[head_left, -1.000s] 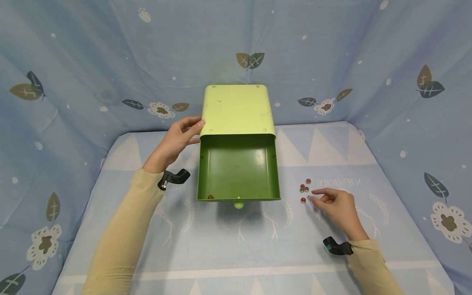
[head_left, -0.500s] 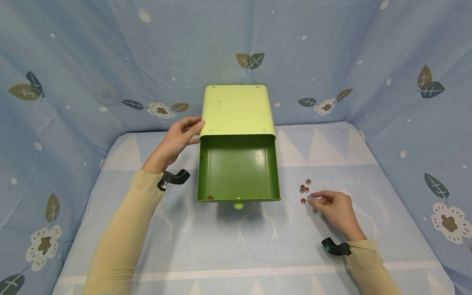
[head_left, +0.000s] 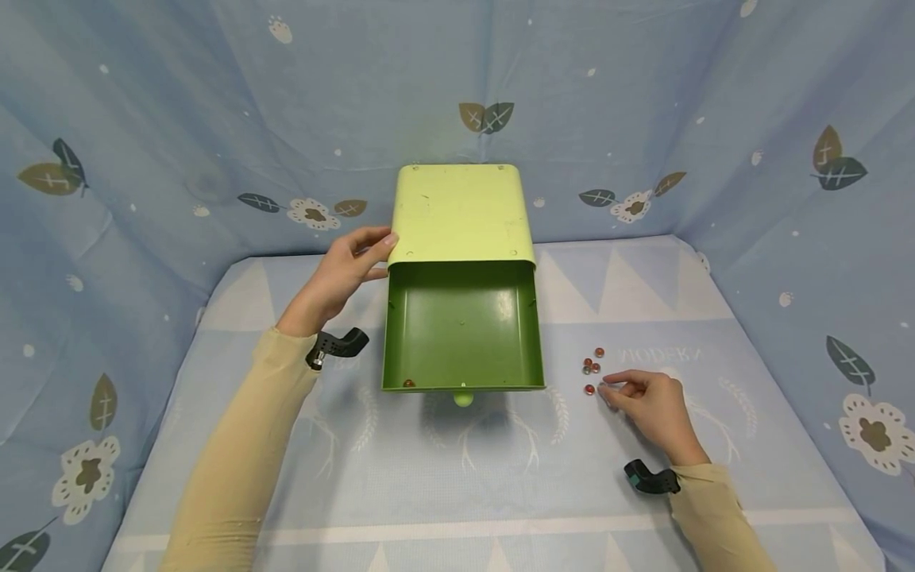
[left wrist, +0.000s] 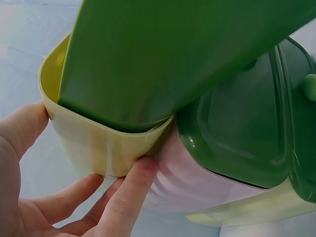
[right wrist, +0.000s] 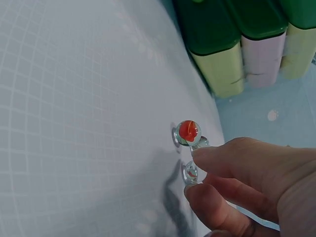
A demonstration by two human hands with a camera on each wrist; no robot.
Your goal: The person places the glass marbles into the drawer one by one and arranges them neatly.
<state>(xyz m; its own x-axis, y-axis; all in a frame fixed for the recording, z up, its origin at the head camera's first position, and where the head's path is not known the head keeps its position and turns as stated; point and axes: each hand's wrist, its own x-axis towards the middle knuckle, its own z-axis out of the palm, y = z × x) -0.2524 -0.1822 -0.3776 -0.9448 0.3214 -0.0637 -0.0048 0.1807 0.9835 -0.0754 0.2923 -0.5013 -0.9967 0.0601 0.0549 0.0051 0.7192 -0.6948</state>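
The top drawer (head_left: 461, 326), dark green, is pulled out of its yellow-green cabinet (head_left: 461, 214) at the table's middle. My left hand (head_left: 334, 274) holds the cabinet's left side near the front, thumb and fingers spread along the casing (left wrist: 98, 148) in the left wrist view. One reddish marble (head_left: 409, 383) lies in the drawer's front left corner. My right hand (head_left: 654, 409) is low over the table, right of the drawer, pinching a clear glass marble (right wrist: 190, 173) between thumb and fingertip. Several more marbles (head_left: 599, 352) lie just left of it; one has a red-orange core (right wrist: 188, 132).
Beneath the top unit, the left wrist view shows a pink drawer unit (left wrist: 173, 185) and a further pale yellow one (left wrist: 247, 212), both with green fronts. A light green knob (head_left: 463, 398) projects from the pulled-out drawer. Patterned blue curtains (head_left: 214, 119) surround the table.
My right hand has shifted very slightly down and to the left beside the marbles. The left hand, the cabinet and the drawer stay where they were.
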